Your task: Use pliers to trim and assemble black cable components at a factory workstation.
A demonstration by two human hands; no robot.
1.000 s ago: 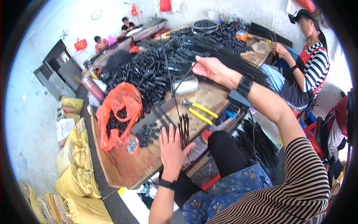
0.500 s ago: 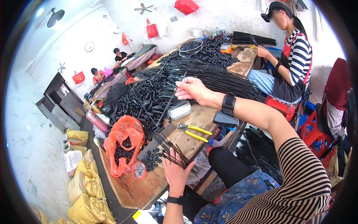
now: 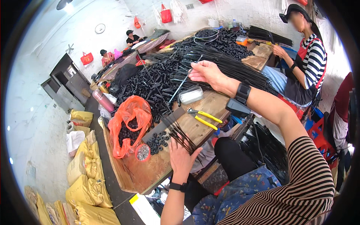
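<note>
My right hand [image 3: 210,74] is raised over the table, thumb and fingers pinched on one thin dark rod [image 3: 180,88]. The rod slants down to the left, its lower end by a pile of short black tubular parts [image 3: 144,84]. Low at the table's near edge, my left hand [image 3: 180,156] lies around a bundle of thin black rods [image 3: 173,126], which pass between thumb and fingers. Pliers with yellow handles [image 3: 205,118] lie on the wood to the right of that bundle. A clear plastic box [image 3: 191,95] sits below my right hand.
An open red plastic bag [image 3: 125,139] of black parts, a red tub of small metal pieces [image 3: 143,152] and loose black rings [image 3: 157,141] lie on the left. Long black rods [image 3: 228,67] are heaped farther back. A co-worker [image 3: 305,60] sits at the far right. Yellow sacks [image 3: 84,187] line the floor.
The view has shifted, so most things sit farther right or higher. Both hands keep their holds. The rod in my right hand has tilted, its lower end shifting slightly.
</note>
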